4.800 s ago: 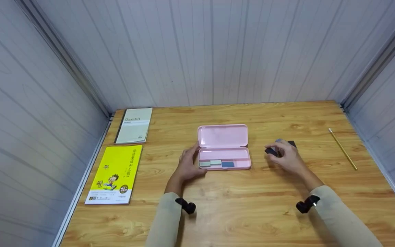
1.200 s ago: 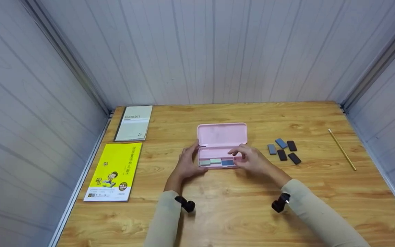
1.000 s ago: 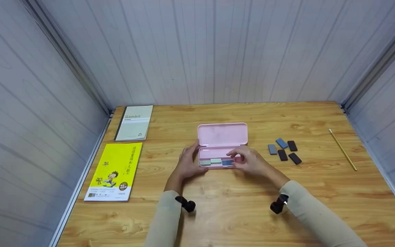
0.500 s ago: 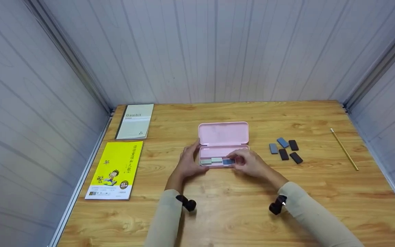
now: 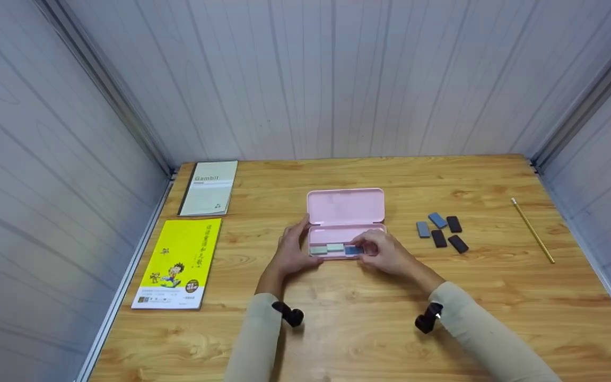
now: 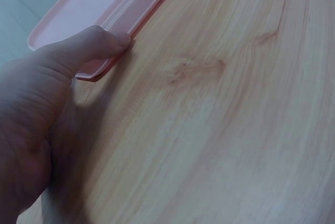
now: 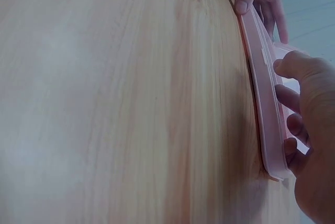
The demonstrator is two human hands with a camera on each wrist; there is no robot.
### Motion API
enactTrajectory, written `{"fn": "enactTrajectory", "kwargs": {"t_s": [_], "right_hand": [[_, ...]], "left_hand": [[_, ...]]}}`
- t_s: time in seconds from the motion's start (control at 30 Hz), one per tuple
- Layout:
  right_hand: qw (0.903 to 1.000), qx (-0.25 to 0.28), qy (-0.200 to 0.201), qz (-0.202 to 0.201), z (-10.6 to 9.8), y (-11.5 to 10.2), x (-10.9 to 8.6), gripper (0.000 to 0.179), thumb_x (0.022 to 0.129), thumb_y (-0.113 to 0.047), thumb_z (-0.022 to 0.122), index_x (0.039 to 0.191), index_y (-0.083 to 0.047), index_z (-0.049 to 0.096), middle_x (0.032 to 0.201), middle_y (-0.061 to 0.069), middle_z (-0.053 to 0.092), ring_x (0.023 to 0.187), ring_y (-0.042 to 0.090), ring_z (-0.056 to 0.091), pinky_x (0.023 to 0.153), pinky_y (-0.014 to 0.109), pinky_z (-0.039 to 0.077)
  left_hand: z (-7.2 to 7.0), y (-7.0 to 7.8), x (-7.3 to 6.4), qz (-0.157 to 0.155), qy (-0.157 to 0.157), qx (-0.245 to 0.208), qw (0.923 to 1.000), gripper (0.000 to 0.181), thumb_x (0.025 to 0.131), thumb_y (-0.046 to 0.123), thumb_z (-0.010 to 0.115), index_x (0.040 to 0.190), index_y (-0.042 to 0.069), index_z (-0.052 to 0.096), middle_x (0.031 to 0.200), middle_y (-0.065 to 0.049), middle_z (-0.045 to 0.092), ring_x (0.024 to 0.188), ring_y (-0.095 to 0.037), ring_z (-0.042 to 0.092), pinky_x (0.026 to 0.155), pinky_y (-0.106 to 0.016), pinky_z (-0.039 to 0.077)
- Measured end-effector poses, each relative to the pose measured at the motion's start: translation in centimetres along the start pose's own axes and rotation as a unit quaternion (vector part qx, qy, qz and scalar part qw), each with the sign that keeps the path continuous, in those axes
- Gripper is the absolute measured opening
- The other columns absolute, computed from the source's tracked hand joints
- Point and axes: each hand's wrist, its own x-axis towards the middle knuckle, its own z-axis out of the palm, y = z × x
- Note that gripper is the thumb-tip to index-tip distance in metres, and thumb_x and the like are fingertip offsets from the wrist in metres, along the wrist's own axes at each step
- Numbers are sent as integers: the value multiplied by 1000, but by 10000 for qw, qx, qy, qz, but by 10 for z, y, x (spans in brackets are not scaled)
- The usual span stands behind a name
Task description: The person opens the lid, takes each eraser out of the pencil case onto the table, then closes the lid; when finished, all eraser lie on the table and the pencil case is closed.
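A pink pencil case (image 5: 345,206) lies with its lid raised at the table's middle. My left hand (image 5: 290,252) grips its left end, thumb at the front edge; the left wrist view shows that thumb pressed on the case wall (image 6: 118,25). Inside the front compartment are a grey-green eraser (image 5: 317,250), a pale eraser (image 5: 334,247) and a blue eraser (image 5: 352,250). My right hand (image 5: 387,254) reaches into the case's right side and pinches the blue eraser, covering its right end. In the right wrist view, that hand (image 7: 319,103) curls over the front wall.
Right of the case lie several small blocks: a grey-blue one (image 5: 423,229), a blue one (image 5: 437,220) and dark ones (image 5: 438,239). A yellow pencil (image 5: 532,231) is farther right. On the left are a yellow book (image 5: 178,260) and a grey notebook (image 5: 209,188).
My right hand has left the dark blocks on the right, come left into the case and closed its fingertips on the blue eraser. My left hand stays on the case.
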Motion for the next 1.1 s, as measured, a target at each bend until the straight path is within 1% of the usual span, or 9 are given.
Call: {"fn": "enactTrajectory", "kwargs": {"t_s": [0.1,0.2,0.27,0.37,0.5,0.77,0.83,0.97,1.1], "right_hand": [[10000,4,-20,-80,2,-1,0,34,99,-4,80,132,-7,79,118,16,77,97,23,61,86,25,45],[10000,15,-52,-47,2,-2,1,35,99,-4,81,134,-7,80,109,18,72,91,22,59,80,22,43],[10000,-1,-72,36,3,-4,1,36,99,-6,81,135,-9,81,107,17,68,89,19,57,79,22,42],[9998,-76,-90,157,5,-5,2,35,100,-8,81,135,-11,81,112,15,66,92,17,57,81,23,43],[9991,-197,-174,330,8,-6,3,37,100,-12,83,137,-13,81,119,13,64,98,17,54,85,26,44],[9970,-426,-365,542,9,-10,6,43,98,-17,85,141,-17,80,122,11,60,101,18,52,87,29,43],[9966,-488,-384,548,10,-10,7,43,98,-17,85,141,-17,80,122,11,59,101,18,52,87,29,43],[9966,-546,-397,465,10,-9,8,40,98,-17,86,138,-17,80,122,11,59,96,16,52,84,28,43],[9969,-579,-395,350,10,-8,8,37,97,-16,86,133,-17,79,123,13,60,94,15,51,84,28,44]], "left_hand": [[-1,0,-1,38,12,25,10000,126,76,27,102,179,12,30,174,-14,54,159,-40,41,132,-62,30],[-1,0,-2,20,9,34,10000,126,77,27,102,179,11,30,174,-14,54,159,-39,41,132,-62,30],[-1,1,-2,-14,6,6,10000,127,77,27,102,179,12,29,175,-13,53,160,-38,41,133,-61,30],[-1,1,-2,-59,-6,-21,10000,127,77,27,102,180,13,29,175,-12,53,161,-38,40,133,-60,29],[-1,1,-2,-11,4,-12,10000,126,78,26,102,180,12,29,175,-14,53,161,-39,40,134,-63,28],[2,-5,0,48,115,-36,9999,128,74,27,102,179,15,31,173,-15,54,158,-39,42,133,-60,29],[3,-6,0,76,154,-66,9998,127,73,27,102,179,16,32,173,-14,55,158,-39,42,133,-60,29],[3,-7,-1,300,229,-3,9993,125,74,30,102,178,11,34,171,-16,57,154,-41,45,130,-63,31],[4,-8,0,364,227,57,9991,124,75,33,101,177,9,34,171,-17,58,155,-43,45,129,-63,31]]}}
